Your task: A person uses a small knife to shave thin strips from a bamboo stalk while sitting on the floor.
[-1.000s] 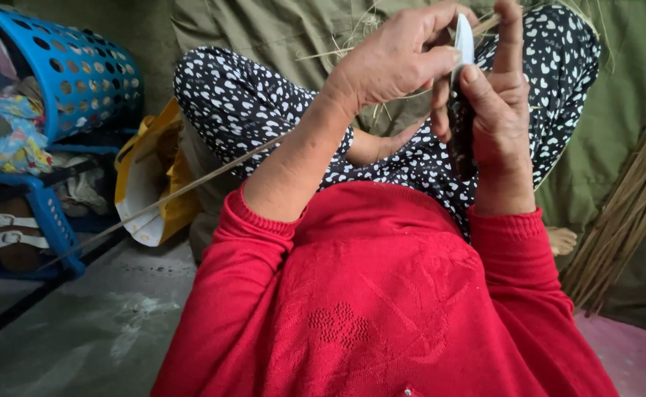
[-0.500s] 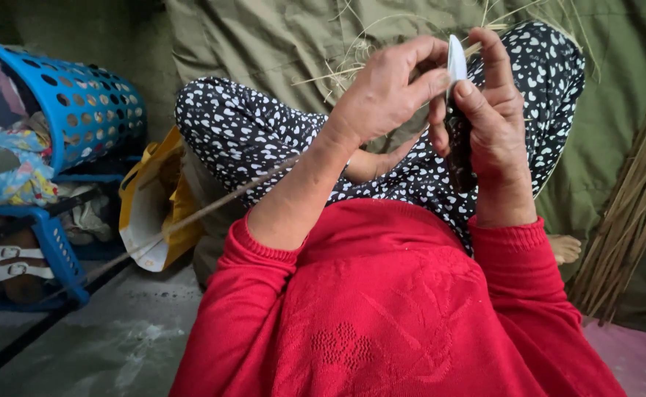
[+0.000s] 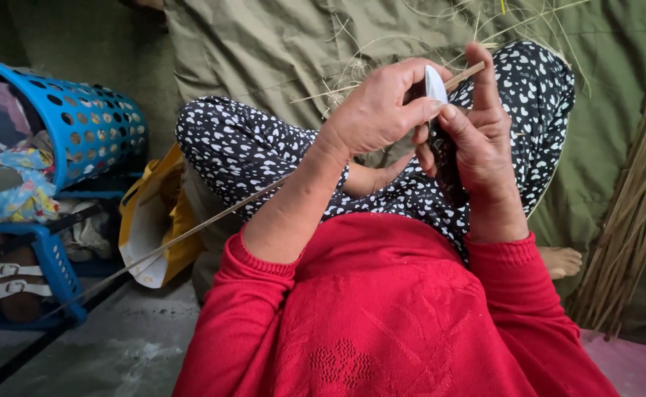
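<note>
Olive tarp (image 3: pixel 264 51) behind; left hand (image 3: pixel 378 110) pinches a thin stick (image 3: pixel 190 228), right hand (image 3: pixel 477 140) clenches a knife (image 3: pixel 435 84) blade against it.

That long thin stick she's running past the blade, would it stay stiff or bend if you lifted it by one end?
The stick is very slender and long, so it probably flexes and droops. It looks light, like the bundled reeds. The left hand pinches it, suggesting easy handling.
</note>
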